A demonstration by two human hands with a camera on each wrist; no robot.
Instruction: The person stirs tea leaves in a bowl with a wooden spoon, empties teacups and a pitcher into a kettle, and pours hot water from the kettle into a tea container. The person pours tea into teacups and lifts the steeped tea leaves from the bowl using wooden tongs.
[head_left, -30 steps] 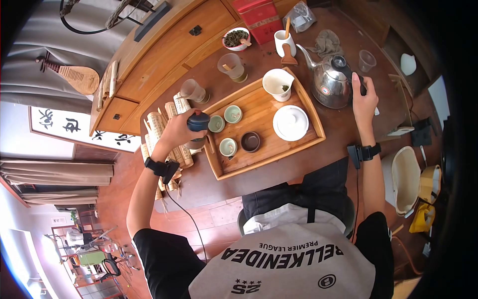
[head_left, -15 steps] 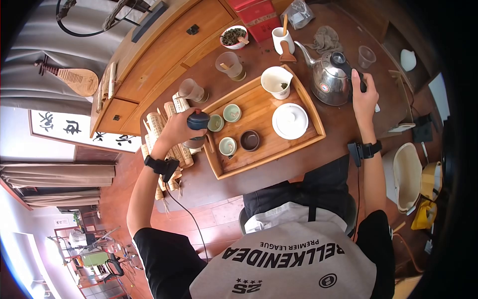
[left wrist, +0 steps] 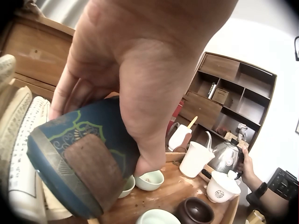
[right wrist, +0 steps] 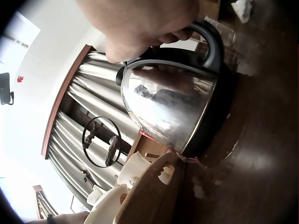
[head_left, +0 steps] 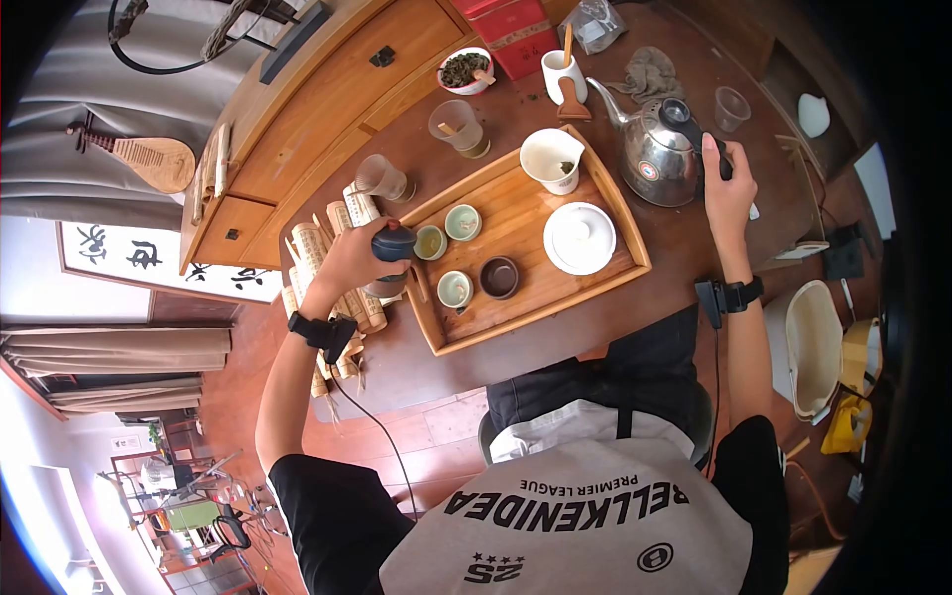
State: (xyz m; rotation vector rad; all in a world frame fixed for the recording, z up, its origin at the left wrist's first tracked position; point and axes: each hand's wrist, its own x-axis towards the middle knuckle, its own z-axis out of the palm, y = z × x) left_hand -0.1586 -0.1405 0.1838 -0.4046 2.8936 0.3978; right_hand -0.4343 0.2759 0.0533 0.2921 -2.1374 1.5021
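My left hand (head_left: 354,260) grips a blue patterned vessel (left wrist: 84,158) with a metallic band and a brown patch on its side. It is tilted beside the tray's left edge, right by a small green teacup (head_left: 429,243) that has yellowish liquid in it. My right hand (head_left: 729,188) holds the black handle (right wrist: 212,44) of a steel kettle (head_left: 656,164), which stands upright on the table to the right of the tray. Two more pale green cups, one at the back (head_left: 463,223) and one in front (head_left: 455,290), and a dark brown cup (head_left: 499,278) sit on the wooden tray (head_left: 535,322).
A white lidded bowl (head_left: 579,239) and a white pitcher (head_left: 550,162) are on the tray's right side. Bamboo scrolls (head_left: 322,258) lie under the left arm. Behind stand glasses (head_left: 385,178), a bowl of tea leaves (head_left: 464,71), a tool holder (head_left: 563,77) and a red box (head_left: 514,35).
The liquid in the cup beside the blue vessel looks yellower and fuller than before. Both hands stay nearly where they were, still holding the vessel and the kettle.
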